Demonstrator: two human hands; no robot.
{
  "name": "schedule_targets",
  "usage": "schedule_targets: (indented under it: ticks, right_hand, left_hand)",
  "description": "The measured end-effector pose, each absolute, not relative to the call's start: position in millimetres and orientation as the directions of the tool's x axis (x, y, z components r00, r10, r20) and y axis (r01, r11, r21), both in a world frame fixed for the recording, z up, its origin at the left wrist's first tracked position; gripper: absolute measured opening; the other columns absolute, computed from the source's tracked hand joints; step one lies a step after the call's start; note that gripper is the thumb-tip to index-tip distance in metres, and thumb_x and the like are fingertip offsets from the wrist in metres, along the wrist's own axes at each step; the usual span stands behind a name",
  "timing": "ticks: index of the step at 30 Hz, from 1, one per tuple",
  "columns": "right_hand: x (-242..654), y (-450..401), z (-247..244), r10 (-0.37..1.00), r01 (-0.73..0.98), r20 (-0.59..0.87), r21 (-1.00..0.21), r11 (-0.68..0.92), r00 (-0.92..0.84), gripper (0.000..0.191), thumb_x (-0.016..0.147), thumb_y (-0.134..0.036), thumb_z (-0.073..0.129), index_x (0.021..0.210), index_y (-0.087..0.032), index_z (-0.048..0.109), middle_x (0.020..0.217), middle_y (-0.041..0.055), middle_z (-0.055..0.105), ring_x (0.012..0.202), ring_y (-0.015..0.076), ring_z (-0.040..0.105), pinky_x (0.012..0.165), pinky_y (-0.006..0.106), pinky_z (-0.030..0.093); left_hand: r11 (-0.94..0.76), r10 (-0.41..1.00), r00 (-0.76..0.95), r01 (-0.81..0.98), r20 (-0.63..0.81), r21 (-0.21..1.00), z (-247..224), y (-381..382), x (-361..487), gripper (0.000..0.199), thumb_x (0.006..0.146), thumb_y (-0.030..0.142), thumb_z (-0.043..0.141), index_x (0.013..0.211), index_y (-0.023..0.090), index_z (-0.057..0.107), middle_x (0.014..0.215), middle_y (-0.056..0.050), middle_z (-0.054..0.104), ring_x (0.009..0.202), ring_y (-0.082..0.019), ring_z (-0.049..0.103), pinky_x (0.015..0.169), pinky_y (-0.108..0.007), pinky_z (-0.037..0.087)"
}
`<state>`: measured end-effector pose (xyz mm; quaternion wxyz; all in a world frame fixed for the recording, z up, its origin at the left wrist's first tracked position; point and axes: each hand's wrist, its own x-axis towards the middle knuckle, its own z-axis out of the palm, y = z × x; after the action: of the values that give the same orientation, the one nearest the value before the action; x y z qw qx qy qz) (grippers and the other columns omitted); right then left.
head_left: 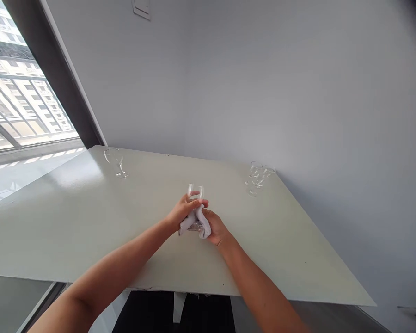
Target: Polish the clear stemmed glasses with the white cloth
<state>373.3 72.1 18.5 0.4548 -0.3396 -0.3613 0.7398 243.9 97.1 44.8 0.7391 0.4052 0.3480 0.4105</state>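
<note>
In the middle of the table, my left hand [184, 210] is closed around a clear stemmed glass [201, 191], whose upper part shows beyond my fingers. A white cloth [203, 223] is draped about the glass's lower part, with folds on both sides. From the right, my right hand [214, 225] grips the cloth against the glass, its fingertips partly hidden. The base of the glass shows between the cloth folds, towards me. Both hands are close together over the table.
A single stemmed glass [115, 159] stands at the far left of the white table [280, 252]. Several clear glasses [257, 178] are clustered near the far right corner. Grey walls [263, 83] border the back and right; a window [21, 92] is at left.
</note>
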Motion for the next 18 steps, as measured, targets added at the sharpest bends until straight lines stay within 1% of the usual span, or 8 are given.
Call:
schedule_targets:
  ticks: [2,4,7,9,11,14,16,18]
  right_hand:
    - [372,73,16,0.928,-0.376,-0.166,-0.879,-0.292,-0.332,0.032,0.066,-0.047,0.065,0.072,-0.016,0.060,0.064,0.0014,0.058,0.060,0.0144,0.053,0.061,0.029,0.044]
    - [374,75,13,0.965,-0.270,-0.139,-0.942,-0.198,-0.222,0.036,0.070,-0.051,0.060,0.074,-0.015,0.060,0.066,0.0026,0.058,0.062,0.0154,0.054,0.061,0.029,0.044]
    - [374,75,10,0.996,0.021,0.083,-0.996,0.084,-0.032,0.039,0.079,-0.053,0.048,0.089,-0.017,0.061,0.077,0.0050,0.060,0.073,0.0185,0.056,0.067,0.031,0.045]
    - [369,71,9,0.953,0.231,0.295,-0.925,0.302,-0.068,0.039,0.078,-0.049,0.052,0.105,-0.020,0.058,0.095,0.0069,0.059,0.087,0.0204,0.055,0.076,0.033,0.044]
    - [361,65,7,0.903,0.340,0.397,-0.836,0.430,-0.166,0.044,0.077,-0.043,0.056,0.116,-0.024,0.052,0.108,0.0079,0.054,0.094,0.0209,0.053,0.079,0.032,0.044]
    - [353,60,3,0.918,0.358,0.365,-0.845,0.397,-0.158,0.035,0.082,-0.039,0.049,0.114,-0.023,0.050,0.097,0.0051,0.057,0.083,0.0176,0.055,0.071,0.029,0.045]
    - [356,60,-1,0.945,0.361,0.312,-0.874,0.325,-0.094,0.025,0.085,-0.038,0.044,0.103,-0.021,0.052,0.080,0.0008,0.057,0.069,0.0150,0.053,0.063,0.027,0.043]
    - [362,64,-3,0.961,0.396,0.275,-0.880,0.261,-0.022,0.022,0.085,-0.040,0.044,0.089,-0.020,0.052,0.068,-0.0020,0.052,0.061,0.0134,0.047,0.058,0.025,0.040]
  left_hand:
    - [0.318,0.921,0.341,-0.377,-0.189,0.870,43,103,237,0.058,0.067,0.031,0.071,0.115,0.019,0.041,0.096,-0.010,0.063,0.074,-0.018,0.063,0.064,-0.031,0.051]
    - [0.287,0.954,0.225,-0.477,-0.200,0.831,41,112,229,0.046,0.067,0.027,0.071,0.104,0.017,0.047,0.094,-0.009,0.063,0.080,-0.019,0.064,0.069,-0.031,0.052]
    - [0.274,0.953,0.085,-0.652,-0.291,0.707,37,123,221,0.023,0.071,0.021,0.067,0.086,0.015,0.051,0.087,-0.006,0.062,0.086,-0.017,0.064,0.077,-0.029,0.052]
    - [0.358,0.901,0.098,-0.717,-0.422,0.598,35,125,222,0.012,0.075,0.020,0.061,0.080,0.015,0.051,0.078,-0.005,0.061,0.077,-0.014,0.064,0.071,-0.026,0.053]
    - [0.481,0.833,0.198,-0.719,-0.516,0.502,34,120,227,0.011,0.079,0.024,0.057,0.075,0.016,0.051,0.068,-0.003,0.058,0.064,-0.013,0.061,0.062,-0.025,0.053]
    - [0.539,0.818,0.303,-0.700,-0.488,0.468,37,110,235,0.013,0.078,0.027,0.056,0.073,0.016,0.051,0.064,-0.002,0.056,0.056,-0.011,0.057,0.055,-0.024,0.052]
    - [0.440,0.880,0.241,-0.736,-0.409,0.514,42,109,234,0.009,0.075,0.021,0.059,0.076,0.017,0.051,0.072,-0.003,0.057,0.062,-0.010,0.058,0.059,-0.021,0.051]
    - [0.274,0.949,0.103,-0.741,-0.299,0.614,48,115,225,0.015,0.073,0.019,0.060,0.084,0.018,0.050,0.080,-0.003,0.057,0.071,-0.010,0.059,0.067,-0.021,0.051]
